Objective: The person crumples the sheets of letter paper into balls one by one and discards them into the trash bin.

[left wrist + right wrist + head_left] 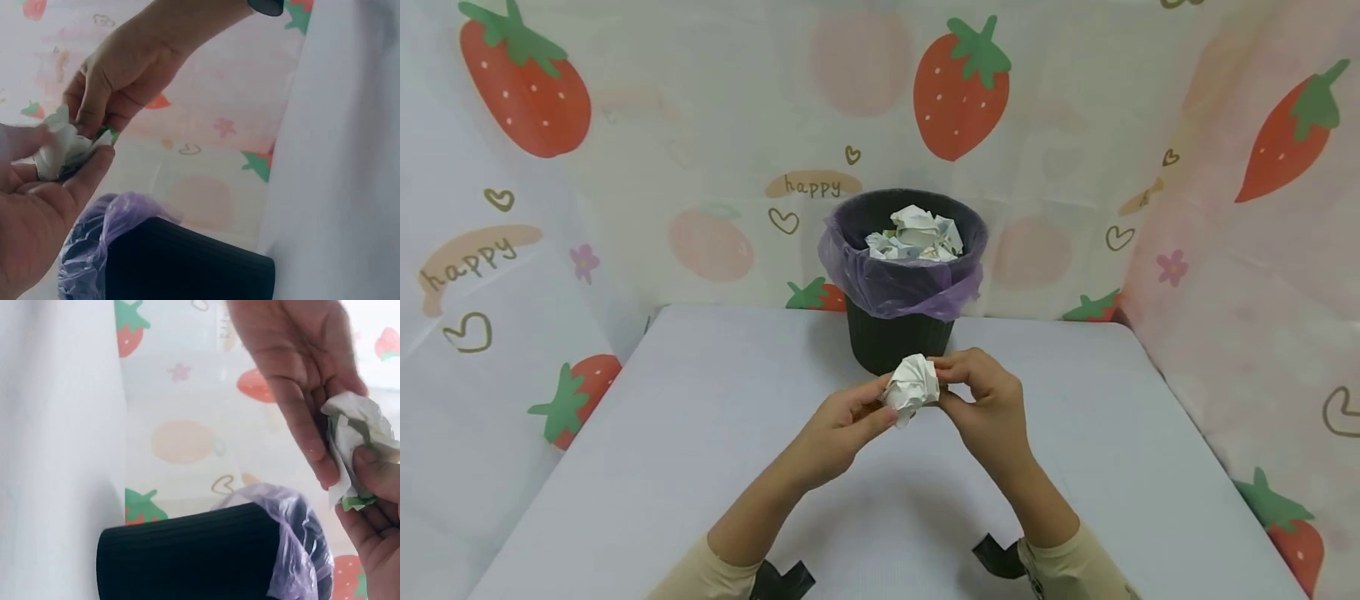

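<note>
Both hands meet over the table at one crumpled ball of white paper (913,385). My left hand (842,427) holds its left side between thumb and fingers. From the right, my right hand (990,407) pinches the ball's edge with thumb and fingertips. Folds and a loose flap of the paper (369,419) show in the right wrist view, with a green printed patch at its lower edge. Just beyond the hands stands a black bin (897,340), lined with a purple plastic bag (902,287) folded over its rim. Crumpled papers (925,233) show inside it.
The white table (737,367) runs back to a strawberry-printed cloth (715,125) that hangs behind and along both sides. The bin stands near the table's back edge. Black straps (1000,557) are on both wrists by the beige sleeves (1075,567).
</note>
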`<state>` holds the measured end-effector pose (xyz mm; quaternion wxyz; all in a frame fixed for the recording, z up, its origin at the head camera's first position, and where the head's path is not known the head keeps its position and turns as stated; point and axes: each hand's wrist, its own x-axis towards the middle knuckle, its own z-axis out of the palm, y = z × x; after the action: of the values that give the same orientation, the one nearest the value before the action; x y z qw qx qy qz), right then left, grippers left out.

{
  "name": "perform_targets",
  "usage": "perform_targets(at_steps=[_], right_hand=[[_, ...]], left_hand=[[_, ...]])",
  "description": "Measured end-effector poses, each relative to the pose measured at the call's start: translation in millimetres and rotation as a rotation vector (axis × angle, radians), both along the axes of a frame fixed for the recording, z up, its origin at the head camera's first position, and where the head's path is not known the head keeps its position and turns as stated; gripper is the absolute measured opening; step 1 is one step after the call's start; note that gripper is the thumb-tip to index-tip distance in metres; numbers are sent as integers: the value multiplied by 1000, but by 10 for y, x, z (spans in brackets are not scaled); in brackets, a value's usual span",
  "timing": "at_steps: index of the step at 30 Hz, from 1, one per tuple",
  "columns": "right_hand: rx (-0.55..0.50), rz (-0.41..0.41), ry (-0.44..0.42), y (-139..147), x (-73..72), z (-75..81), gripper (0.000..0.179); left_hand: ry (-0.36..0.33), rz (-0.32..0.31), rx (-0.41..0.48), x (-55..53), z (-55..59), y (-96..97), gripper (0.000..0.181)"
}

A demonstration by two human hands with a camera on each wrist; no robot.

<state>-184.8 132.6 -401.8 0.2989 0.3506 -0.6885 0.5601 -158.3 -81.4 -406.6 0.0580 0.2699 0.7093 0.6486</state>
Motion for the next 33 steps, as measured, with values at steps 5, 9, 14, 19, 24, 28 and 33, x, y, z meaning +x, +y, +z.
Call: perform_targets(at_steps=[5,9,14,19,24,28,33], right_hand=[[-60,83,-88,-10,31,-11,24],[-11,102,-59,-22,41,-3,26],[170,83,13,-51,83,12,44],[254,28,32,-134,135,-19,72],[273,-21,167,-184,112,-37,88],[350,-62,349,-171,73,-33,92],[389,-88,426,-149,55,-31,86]], left_hand=[[-4,21,59,-19,-8,3,52],[42,79,122,-23,-25,40,53],[156,276,100,-21,-40,48,38],[188,384,123,-10,-53,50,24],[118,376,168,-10,-50,68,19],[50,337,146,1,-47,76,16],[-9,324,107,1,-59,80,18]])
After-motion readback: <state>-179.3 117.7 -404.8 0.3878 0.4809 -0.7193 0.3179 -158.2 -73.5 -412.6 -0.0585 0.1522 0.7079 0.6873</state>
